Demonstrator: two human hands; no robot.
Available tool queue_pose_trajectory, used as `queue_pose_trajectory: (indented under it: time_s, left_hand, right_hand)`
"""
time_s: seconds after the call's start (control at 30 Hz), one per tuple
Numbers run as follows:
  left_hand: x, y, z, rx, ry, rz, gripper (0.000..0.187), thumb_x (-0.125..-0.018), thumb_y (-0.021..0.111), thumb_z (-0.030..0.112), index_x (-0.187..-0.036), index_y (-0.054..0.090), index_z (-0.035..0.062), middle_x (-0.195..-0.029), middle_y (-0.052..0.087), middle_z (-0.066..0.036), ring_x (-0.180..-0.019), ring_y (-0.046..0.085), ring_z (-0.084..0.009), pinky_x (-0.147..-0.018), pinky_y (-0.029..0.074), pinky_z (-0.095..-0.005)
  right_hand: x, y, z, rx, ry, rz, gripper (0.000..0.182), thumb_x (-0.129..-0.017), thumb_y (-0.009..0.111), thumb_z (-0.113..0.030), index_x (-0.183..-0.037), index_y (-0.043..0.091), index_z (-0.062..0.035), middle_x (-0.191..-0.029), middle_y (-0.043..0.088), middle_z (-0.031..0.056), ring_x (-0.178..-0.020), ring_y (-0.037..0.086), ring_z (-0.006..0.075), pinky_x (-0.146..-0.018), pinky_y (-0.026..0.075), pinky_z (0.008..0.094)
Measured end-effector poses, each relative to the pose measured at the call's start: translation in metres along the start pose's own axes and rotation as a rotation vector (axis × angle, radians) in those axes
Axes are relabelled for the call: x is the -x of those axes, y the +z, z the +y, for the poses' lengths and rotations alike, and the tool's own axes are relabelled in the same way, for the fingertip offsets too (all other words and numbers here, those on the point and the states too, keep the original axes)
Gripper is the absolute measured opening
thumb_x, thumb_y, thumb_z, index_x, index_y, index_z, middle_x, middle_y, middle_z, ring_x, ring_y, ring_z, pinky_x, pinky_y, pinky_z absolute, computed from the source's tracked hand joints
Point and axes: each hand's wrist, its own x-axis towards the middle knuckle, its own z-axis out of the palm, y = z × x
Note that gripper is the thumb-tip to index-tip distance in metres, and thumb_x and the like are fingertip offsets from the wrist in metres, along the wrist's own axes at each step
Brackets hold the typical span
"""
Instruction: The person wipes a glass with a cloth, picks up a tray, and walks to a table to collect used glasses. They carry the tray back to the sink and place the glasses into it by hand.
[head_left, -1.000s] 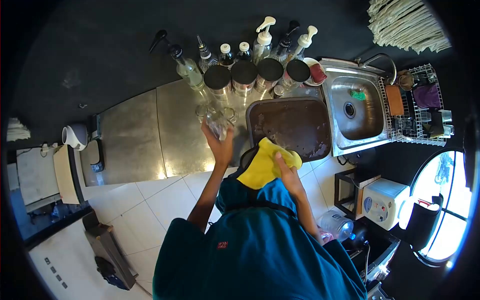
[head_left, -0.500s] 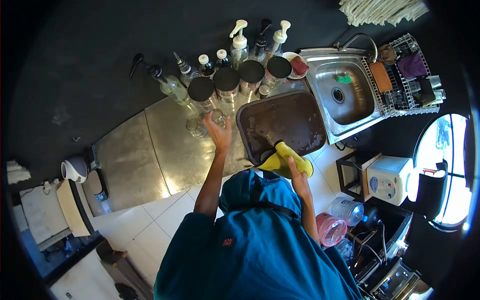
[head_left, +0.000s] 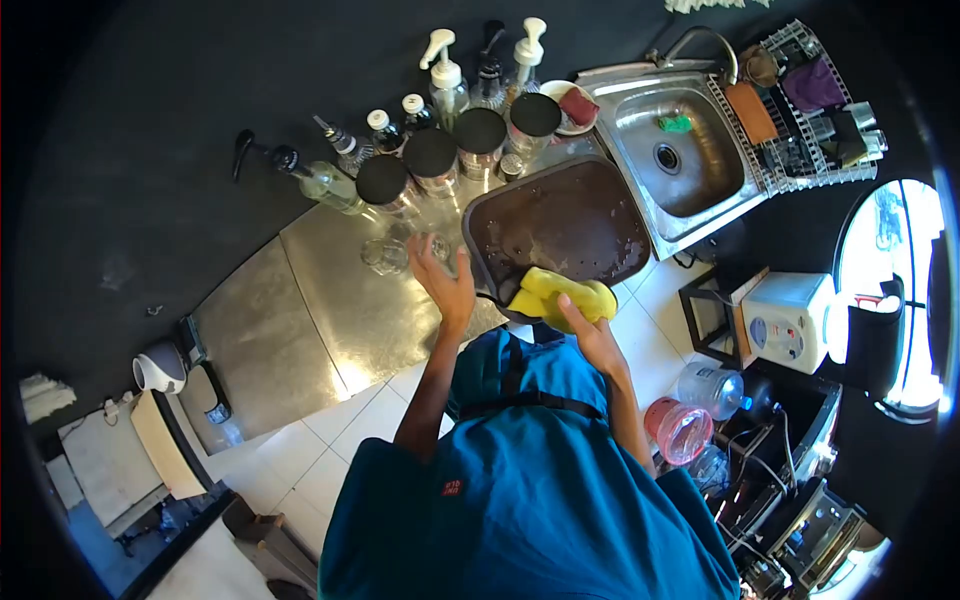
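Observation:
My left hand (head_left: 445, 287) is over the steel counter (head_left: 325, 300), thumb and fingers apart, right beside a small clear glass (head_left: 440, 244). Whether the fingertips touch that glass is hard to make out. Another clear glass (head_left: 384, 256) stands just to the left. In my right hand (head_left: 592, 338) is a yellow cloth (head_left: 560, 295), bunched up at the near edge of a wet brown tray (head_left: 555, 225). My thumb lies on top of the cloth; the fingers under it are mostly hidden.
Behind the glasses stand several black-lidded jars (head_left: 431, 158), pump bottles (head_left: 447, 85) and an oil bottle (head_left: 328, 187). A steel sink (head_left: 690, 180) holds a green sponge (head_left: 675, 124). Right of it is a wire dish rack (head_left: 800, 130). A white dispenser (head_left: 790, 320) stands at right.
My left hand has drawn slightly back from the small glass, its fingers more spread. The yellow cloth has been bunched up and shifted at the tray's near edge. The camera view has tilted.

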Motion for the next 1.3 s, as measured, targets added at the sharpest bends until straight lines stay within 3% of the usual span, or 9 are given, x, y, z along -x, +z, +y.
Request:
queue_pose_trajectory:
  time_s: [0.07,0.13,0.3,0.53,0.83,0.9,1.0,1.13,1.3]
  left_hand:
    - [-0.010,-0.020,0.044,0.067,0.035,-0.015,0.035,-0.089,0.060,0.023,-0.115,0.054,0.0002,-0.120,0.052,-0.019,-0.118,0.047,-0.0322,-0.101,0.035,-0.0407]
    - [-0.025,-0.047,0.080,0.832,-0.557,-0.745,0.042,-0.098,0.044,0.037,-0.102,0.061,-0.0017,-0.096,0.063,-0.012,-0.097,0.060,-0.0220,-0.087,0.045,-0.0315]
    - [-0.032,-0.063,0.108,0.794,-0.488,-0.903,0.056,-0.099,0.034,0.046,-0.099,0.063,-0.0022,-0.086,0.063,-0.003,-0.082,0.058,-0.0101,-0.074,0.047,-0.0253]
    - [-0.008,-0.037,0.083,0.571,-0.508,-1.251,0.049,-0.099,0.038,0.041,-0.118,0.056,-0.0009,-0.110,0.061,-0.006,-0.100,0.055,-0.0143,-0.089,0.041,-0.0277]
    - [0.032,0.030,0.166,1.073,-0.710,-0.983,0.032,-0.095,0.050,0.018,-0.124,0.050,0.0037,-0.118,0.058,-0.008,-0.107,0.057,-0.0175,-0.092,0.044,-0.0304]
    - [0.047,0.064,0.217,1.181,-0.640,-1.024,0.023,-0.089,0.055,0.000,-0.111,0.053,0.0051,-0.108,0.061,-0.007,-0.100,0.057,-0.0140,-0.087,0.045,-0.0257]
    - [0.081,0.102,0.269,0.884,-0.312,-1.184,0.014,-0.084,0.064,0.002,-0.093,0.054,0.0056,-0.084,0.057,0.002,-0.078,0.052,-0.0054,-0.070,0.042,-0.0194]
    - [0.153,0.157,0.339,0.992,-0.314,-1.309,0.017,-0.080,0.068,0.004,-0.084,0.051,0.0065,-0.076,0.053,0.002,-0.069,0.050,-0.0041,-0.062,0.040,-0.0193]
    - [0.224,0.205,0.412,0.940,-0.246,-1.534,0.019,-0.071,0.060,-0.003,-0.076,0.044,0.0067,-0.069,0.044,0.004,-0.064,0.042,-0.0031,-0.055,0.033,-0.0202]
  right_hand:
    - [0.000,0.003,-0.014,-0.073,-0.082,-0.088,0.047,-0.093,0.056,-0.035,-0.123,0.052,0.0001,-0.116,0.059,0.0090,-0.108,0.054,0.0190,-0.094,0.041,0.0315]
    - [-0.006,0.004,-0.019,-0.121,-0.144,-0.147,0.043,-0.093,0.057,-0.031,-0.122,0.052,-0.0001,-0.116,0.059,0.0085,-0.107,0.055,0.0181,-0.092,0.043,0.0317]
    - [-0.016,0.012,-0.027,-0.201,-0.134,-0.161,0.035,-0.092,0.061,-0.024,-0.117,0.057,0.0000,-0.108,0.063,0.0061,-0.098,0.059,0.0157,-0.085,0.047,0.0296]
    - [0.001,-0.016,-0.017,-0.255,-0.266,-0.128,0.040,-0.090,0.063,-0.022,-0.122,0.054,-0.0002,-0.117,0.060,0.0067,-0.106,0.054,0.0188,-0.092,0.043,0.0320]
    - [0.025,-0.089,0.034,-0.540,-0.045,-0.261,0.061,-0.087,0.067,-0.030,-0.135,0.041,-0.0040,-0.126,0.052,0.0038,-0.113,0.049,0.0154,-0.096,0.040,0.0297]
    - [0.027,-0.133,0.054,-0.480,-0.007,-0.133,0.062,-0.087,0.066,-0.030,-0.136,0.038,-0.0051,-0.122,0.052,0.0041,-0.112,0.048,0.0146,-0.096,0.039,0.0292]
    - [0.045,-0.176,0.089,-0.524,0.046,0.073,0.065,-0.086,0.067,-0.029,-0.137,0.034,-0.0072,-0.121,0.051,0.0073,-0.114,0.046,0.0160,-0.095,0.039,0.0289]
    - [0.075,-0.261,0.123,-0.371,-0.246,0.649,0.065,-0.081,0.068,-0.016,-0.135,0.033,-0.0074,-0.128,0.047,0.0156,-0.118,0.047,0.0248,-0.099,0.038,0.0374]
    - [0.134,-0.358,0.076,-0.553,-0.510,0.707,0.035,-0.089,0.052,-0.019,-0.118,0.054,0.0004,-0.111,0.059,0.0105,-0.106,0.055,0.0181,-0.090,0.044,0.0314]
